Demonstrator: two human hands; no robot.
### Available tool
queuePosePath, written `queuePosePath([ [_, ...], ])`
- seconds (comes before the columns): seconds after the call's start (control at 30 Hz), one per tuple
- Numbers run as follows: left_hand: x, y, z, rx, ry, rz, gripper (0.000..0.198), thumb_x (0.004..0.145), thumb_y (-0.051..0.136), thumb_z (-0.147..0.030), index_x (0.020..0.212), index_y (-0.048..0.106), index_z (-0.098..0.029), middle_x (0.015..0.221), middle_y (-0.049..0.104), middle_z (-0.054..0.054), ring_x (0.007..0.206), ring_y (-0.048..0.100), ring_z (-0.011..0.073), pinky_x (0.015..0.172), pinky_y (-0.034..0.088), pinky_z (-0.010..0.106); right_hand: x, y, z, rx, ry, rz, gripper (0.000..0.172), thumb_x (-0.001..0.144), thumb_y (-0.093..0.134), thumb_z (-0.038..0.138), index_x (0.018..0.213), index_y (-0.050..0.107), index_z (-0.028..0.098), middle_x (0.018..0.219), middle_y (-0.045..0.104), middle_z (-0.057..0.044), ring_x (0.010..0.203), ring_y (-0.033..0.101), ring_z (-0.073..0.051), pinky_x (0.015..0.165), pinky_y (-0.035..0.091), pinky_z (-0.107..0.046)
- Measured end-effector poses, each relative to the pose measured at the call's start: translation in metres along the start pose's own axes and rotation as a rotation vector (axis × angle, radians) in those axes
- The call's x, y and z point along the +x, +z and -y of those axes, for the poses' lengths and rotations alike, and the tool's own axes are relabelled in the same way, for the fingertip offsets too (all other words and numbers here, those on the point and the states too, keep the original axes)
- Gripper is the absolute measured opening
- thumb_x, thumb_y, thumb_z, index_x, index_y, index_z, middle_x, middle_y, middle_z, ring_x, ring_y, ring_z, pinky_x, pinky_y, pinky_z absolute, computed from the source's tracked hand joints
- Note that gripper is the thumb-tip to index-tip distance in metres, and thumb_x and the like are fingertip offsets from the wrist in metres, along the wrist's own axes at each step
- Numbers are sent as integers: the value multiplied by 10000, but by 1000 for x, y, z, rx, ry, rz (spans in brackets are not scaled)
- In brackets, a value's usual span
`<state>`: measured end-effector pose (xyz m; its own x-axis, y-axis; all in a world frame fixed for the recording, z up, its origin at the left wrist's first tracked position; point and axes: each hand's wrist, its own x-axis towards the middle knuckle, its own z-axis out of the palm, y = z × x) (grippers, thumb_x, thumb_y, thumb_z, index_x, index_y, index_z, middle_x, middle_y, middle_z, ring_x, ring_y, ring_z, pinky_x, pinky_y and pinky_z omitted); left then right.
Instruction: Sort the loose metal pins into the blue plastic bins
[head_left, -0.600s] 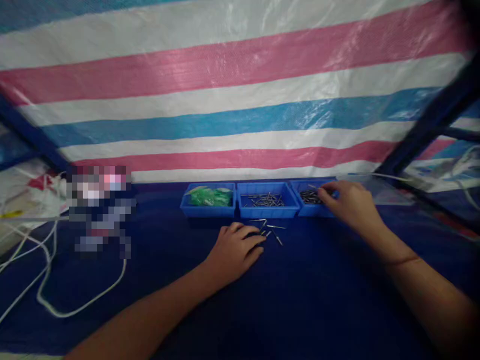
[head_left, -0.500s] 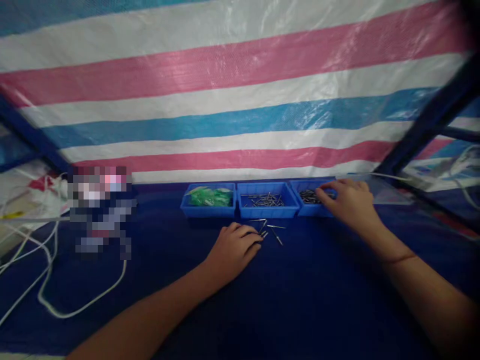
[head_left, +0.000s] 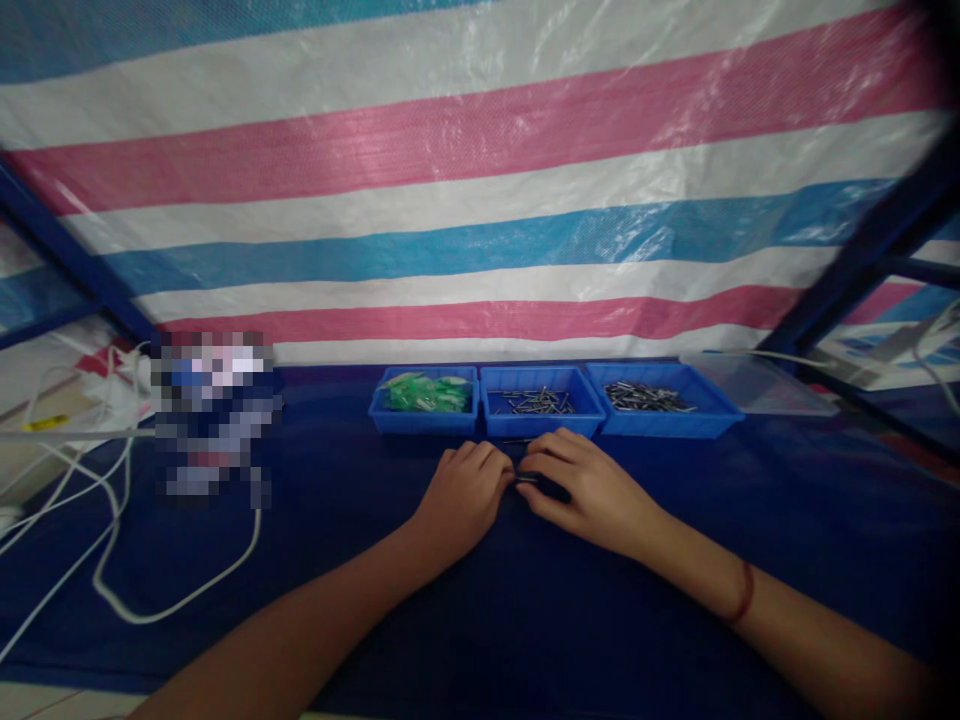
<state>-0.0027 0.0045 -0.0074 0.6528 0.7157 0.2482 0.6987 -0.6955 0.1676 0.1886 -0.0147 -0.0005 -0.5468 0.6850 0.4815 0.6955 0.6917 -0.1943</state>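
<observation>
Meeting over loose pins [head_left: 526,480] on the table [head_left: 570,620], left hand [head_left: 461,497] and right hand [head_left: 594,492] curl each grip nearly closed, contents hidden; parts trays [head_left: 541,426] sit within easy reach.

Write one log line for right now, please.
left hand: on cloth | right hand: beside it, over metal pins | trays: three behind

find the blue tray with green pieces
Head view: the blue plastic tray of green pieces sits left of the blue tray of metal pins, beyond the left hand.

Head-worn camera faces forward-down, near the table [head_left: 525,620].
</observation>
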Motion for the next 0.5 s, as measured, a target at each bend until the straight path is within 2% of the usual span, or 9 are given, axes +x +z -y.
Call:
queuePosePath([
  [0.13, 0, 0, 2, -203, -36, -60, 202, 972, 383, -238, 932, 569, -172, 912, 626, 34, 864, 568, 177, 774, 417, 312, -1, 6, 2, 12, 33, 21, 167, 904, 469, 181, 894, 636, 172, 841, 638, -65, 796, 559, -189, 765, 432, -360],
  [0.33, 2, -1, 0, -508, -63, -163, 160, 941, 456, -256, 936, 596, -178, 920, 642, 29, 882, 601, 152, 824, 443, 263, -2, 8, -2, 112, 104, 27, 108, 892, 510, 201, 906, 615, 181, 853, 637, -58, 810, 547, -200, 769, 427, -368],
  [0.4, 2, -2, -1, -614, -92, -195, 145, 910, 516, -252, 1008, 598, -184, 937, 658, 25, 879, 616, 147, 824, 453, 252, -1, 8, 0, 197, 124, 12, 103, 897, 506, 194, 886, 608, 186, 830, 630, -49, 799, 545, -192, 759, 430, -354],
  [0.5, 4, -1, 0, -802, -155, -222, 310, 854, 600, -262, 1153, 553, -192, 933, 679, 16, 847, 639, 142, 802, 476, 243, -1, 7, 3, 358, 173, -33, 125, 913, 494, 208, 857, 605, 196, 797, 620, -36, 785, 547, -175, 741, 439, -324],
])
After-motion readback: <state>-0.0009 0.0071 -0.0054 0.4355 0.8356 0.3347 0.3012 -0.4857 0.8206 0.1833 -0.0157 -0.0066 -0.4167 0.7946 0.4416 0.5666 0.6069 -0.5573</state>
